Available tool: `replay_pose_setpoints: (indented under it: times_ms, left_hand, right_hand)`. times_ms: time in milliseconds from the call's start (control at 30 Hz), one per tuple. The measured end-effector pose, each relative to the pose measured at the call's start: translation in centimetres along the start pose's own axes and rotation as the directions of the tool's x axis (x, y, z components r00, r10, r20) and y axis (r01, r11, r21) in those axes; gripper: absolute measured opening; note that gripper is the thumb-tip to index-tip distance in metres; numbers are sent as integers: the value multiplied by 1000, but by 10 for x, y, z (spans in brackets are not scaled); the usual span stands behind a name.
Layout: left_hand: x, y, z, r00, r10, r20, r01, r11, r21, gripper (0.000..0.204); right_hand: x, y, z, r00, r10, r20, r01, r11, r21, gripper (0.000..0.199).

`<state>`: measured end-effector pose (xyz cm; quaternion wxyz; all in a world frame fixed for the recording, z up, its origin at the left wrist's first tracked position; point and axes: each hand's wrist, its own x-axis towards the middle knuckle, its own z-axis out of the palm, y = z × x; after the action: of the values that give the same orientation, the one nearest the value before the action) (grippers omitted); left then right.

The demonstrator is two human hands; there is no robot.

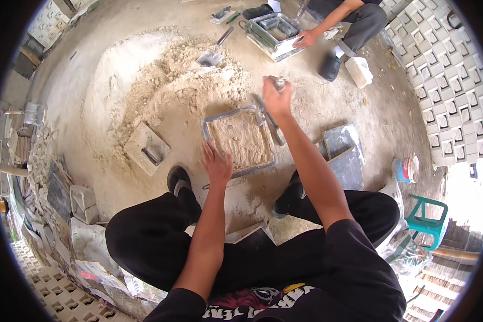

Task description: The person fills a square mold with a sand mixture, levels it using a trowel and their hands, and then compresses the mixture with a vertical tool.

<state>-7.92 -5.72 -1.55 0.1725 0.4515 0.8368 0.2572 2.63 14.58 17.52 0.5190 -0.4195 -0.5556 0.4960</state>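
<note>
Sandy floor, sand-filled square metal mould (pixel 240 140)

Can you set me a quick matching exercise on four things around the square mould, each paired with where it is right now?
Things:
1. left hand
2. right hand
3. trowel
4. green plastic chair

Places:
A. lying on the sand pile
B. at the right edge of the scene, behind the person
C. flat on the near rim of the sand-filled square mould
D. raised above the mould's far right corner, gripping a metal handle

Pairs: 1-C, 2-D, 3-A, 4-B
</note>
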Motion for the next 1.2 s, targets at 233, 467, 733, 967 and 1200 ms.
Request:
replay_pose_setpoints:
  times_ms: [233,467,733,967,1200]
  left_hand:
    - [-4,-8,0,999,-29,21,29,1000,-2,85]
    - [-5,-9,1,999,-25,40,25,1000,-2,86]
    - [-1,-15,5,1000,-20,18,20,999,-35,86]
    - [-1,-10,4,1000,9,9,-8,996,-89,85]
    - [-4,-9,2,997,-39,72,43,997,-57,88]
  right_hand:
    - [13,-6,4,998,-44,38,46,998,-42,35]
    - [9,-10,5,998,2,55,0,999,-40,35]
    - [-7,-31,4,994,83,70,-87,994,61,38]
    - [-39,-27,-14,994,43,101,-33,995,-91,34]
    - [-71,-12,-36,990,58,132,-52,997,-54,32]
